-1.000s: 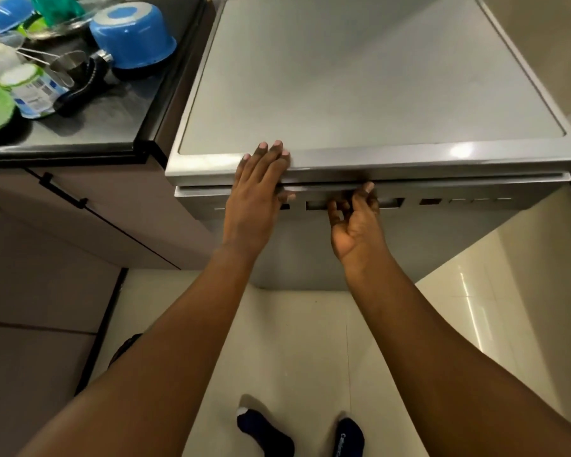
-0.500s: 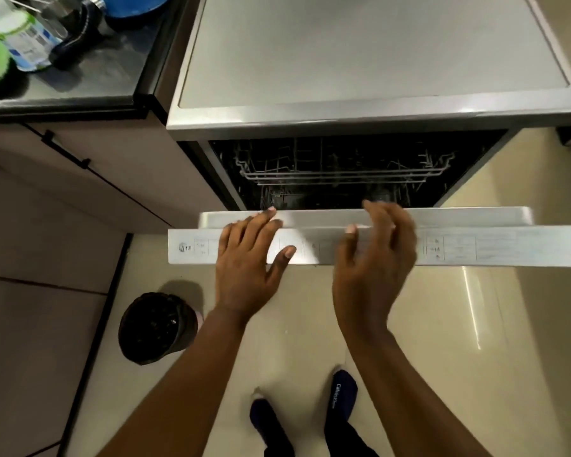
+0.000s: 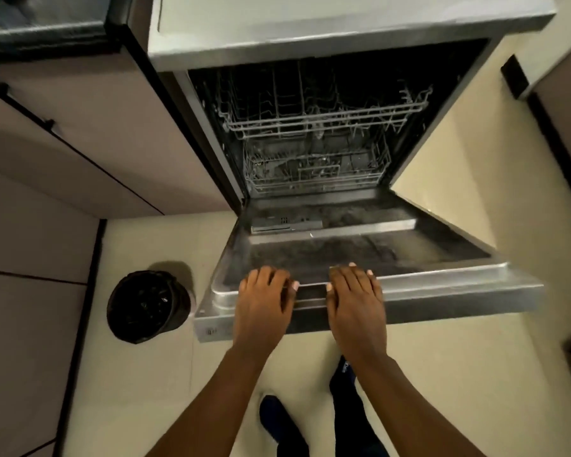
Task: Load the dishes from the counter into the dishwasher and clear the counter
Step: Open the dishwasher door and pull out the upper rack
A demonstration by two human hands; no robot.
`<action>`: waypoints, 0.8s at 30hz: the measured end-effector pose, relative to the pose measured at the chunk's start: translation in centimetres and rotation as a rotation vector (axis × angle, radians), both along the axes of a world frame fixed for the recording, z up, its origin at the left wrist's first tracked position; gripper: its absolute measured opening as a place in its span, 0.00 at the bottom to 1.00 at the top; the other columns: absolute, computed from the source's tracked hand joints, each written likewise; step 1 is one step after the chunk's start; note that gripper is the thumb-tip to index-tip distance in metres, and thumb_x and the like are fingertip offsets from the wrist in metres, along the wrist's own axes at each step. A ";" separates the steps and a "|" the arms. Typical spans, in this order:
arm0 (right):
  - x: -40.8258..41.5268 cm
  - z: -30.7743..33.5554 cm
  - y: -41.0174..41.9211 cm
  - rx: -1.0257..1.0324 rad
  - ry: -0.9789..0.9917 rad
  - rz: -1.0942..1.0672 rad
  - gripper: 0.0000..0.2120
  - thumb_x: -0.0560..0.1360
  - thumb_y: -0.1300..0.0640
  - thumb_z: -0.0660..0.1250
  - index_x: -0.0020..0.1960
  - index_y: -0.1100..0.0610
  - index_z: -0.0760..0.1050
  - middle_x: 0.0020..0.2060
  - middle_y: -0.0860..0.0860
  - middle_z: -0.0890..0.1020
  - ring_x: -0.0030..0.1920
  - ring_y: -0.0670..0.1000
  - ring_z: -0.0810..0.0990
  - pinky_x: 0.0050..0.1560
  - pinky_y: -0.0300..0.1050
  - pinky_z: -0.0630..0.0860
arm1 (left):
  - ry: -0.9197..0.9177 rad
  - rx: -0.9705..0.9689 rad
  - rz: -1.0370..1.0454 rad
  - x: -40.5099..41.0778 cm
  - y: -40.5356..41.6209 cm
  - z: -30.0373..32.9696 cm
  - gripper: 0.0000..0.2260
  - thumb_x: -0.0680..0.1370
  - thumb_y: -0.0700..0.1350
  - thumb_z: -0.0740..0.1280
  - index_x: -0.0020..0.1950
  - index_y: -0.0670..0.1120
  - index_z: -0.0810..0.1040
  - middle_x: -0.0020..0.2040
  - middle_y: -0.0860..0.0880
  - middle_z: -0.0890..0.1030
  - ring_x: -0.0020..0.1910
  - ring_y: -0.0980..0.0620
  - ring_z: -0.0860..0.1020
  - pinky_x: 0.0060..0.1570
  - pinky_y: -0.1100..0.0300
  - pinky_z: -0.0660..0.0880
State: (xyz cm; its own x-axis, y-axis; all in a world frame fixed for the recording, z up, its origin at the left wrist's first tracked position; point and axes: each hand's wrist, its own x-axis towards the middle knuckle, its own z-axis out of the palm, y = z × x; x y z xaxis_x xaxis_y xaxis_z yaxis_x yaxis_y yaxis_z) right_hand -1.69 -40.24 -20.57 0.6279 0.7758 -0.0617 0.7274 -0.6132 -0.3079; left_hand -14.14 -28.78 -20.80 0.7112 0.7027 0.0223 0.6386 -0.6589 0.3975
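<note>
Pale tiled floor (image 3: 442, 374) under steel dishwasher door (image 3: 426, 291), lowered flat; grey wire racks (image 3: 320, 127) inside; left hand (image 3: 264, 305) and right hand (image 3: 356, 305) flat on its front edge, apart.

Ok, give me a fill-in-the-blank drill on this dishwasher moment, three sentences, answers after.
1. Both hands, the left hand and right hand, rest on the edge of the dishwasher ____.
2. The upper rack and lower rack hold ____ dishes.
3. The black bin stands on the floor to the ____ of the door.

Missing words: door; no; left
</note>
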 end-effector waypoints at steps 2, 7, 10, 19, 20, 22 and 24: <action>-1.8 -2.1 -2.5 -0.042 0.042 -0.008 0.22 0.80 0.51 0.51 0.66 0.57 0.76 0.62 0.53 0.79 0.68 0.54 0.73 0.72 0.53 0.62 | 0.048 -0.040 -0.047 -1.9 -1.7 -2.2 0.06 0.79 0.51 0.65 0.50 0.50 0.77 0.48 0.50 0.78 0.47 0.51 0.75 0.47 0.60 0.70; -4.4 -7.9 -7.0 -0.187 0.123 0.028 0.22 0.69 0.66 0.73 0.62 0.59 0.79 0.59 0.54 0.82 0.62 0.56 0.79 0.64 0.54 0.73 | 0.176 -0.247 -0.102 -5.1 -5.6 -7.4 0.08 0.81 0.48 0.62 0.56 0.49 0.79 0.55 0.51 0.77 0.55 0.50 0.73 0.55 0.56 0.73; -4.8 -10.9 -8.6 -0.310 0.219 0.059 0.30 0.59 0.71 0.76 0.59 0.58 0.81 0.55 0.54 0.83 0.57 0.56 0.82 0.58 0.53 0.77 | 0.236 -0.290 -0.074 -5.9 -7.2 -10.9 0.07 0.79 0.47 0.64 0.56 0.50 0.78 0.56 0.51 0.76 0.57 0.50 0.73 0.56 0.56 0.72; -5.4 -21.0 -11.7 -0.464 0.418 0.204 0.29 0.75 0.68 0.63 0.75 0.54 0.65 0.74 0.50 0.67 0.73 0.51 0.66 0.72 0.44 0.62 | 0.420 -0.371 -0.087 -7.3 -11.1 -23.3 0.08 0.78 0.46 0.66 0.56 0.50 0.77 0.56 0.50 0.75 0.54 0.50 0.73 0.51 0.58 0.73; -5.4 -22.1 -11.9 -0.497 0.447 0.218 0.29 0.78 0.66 0.59 0.77 0.53 0.60 0.76 0.49 0.63 0.75 0.50 0.61 0.74 0.43 0.57 | 0.435 -0.374 -0.096 -7.5 -11.5 -24.6 0.08 0.79 0.45 0.65 0.58 0.50 0.76 0.56 0.50 0.75 0.54 0.50 0.73 0.51 0.58 0.73; -5.4 -24.3 -12.2 -0.520 0.485 0.220 0.29 0.80 0.66 0.56 0.78 0.52 0.55 0.77 0.48 0.58 0.77 0.48 0.55 0.74 0.40 0.52 | 0.453 -0.394 -0.107 -7.9 -12.3 -26.9 0.11 0.80 0.43 0.62 0.61 0.49 0.74 0.59 0.50 0.73 0.56 0.50 0.72 0.53 0.58 0.73; -5.4 -26.4 -12.5 -0.531 0.506 0.239 0.31 0.80 0.68 0.54 0.79 0.51 0.51 0.78 0.47 0.53 0.78 0.46 0.51 0.74 0.39 0.51 | 0.460 -0.439 -0.121 -8.4 -12.9 -28.7 0.15 0.79 0.41 0.62 0.65 0.49 0.72 0.62 0.50 0.71 0.58 0.50 0.70 0.56 0.59 0.73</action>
State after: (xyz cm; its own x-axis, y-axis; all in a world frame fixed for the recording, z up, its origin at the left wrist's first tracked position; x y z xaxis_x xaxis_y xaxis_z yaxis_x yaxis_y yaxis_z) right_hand -7.07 -52.78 -46.95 0.2430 0.6731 -0.6985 0.7080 -0.6153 -0.3466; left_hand -22.58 -41.68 -49.48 0.6538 0.4914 -0.5754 0.7398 -0.5749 0.3496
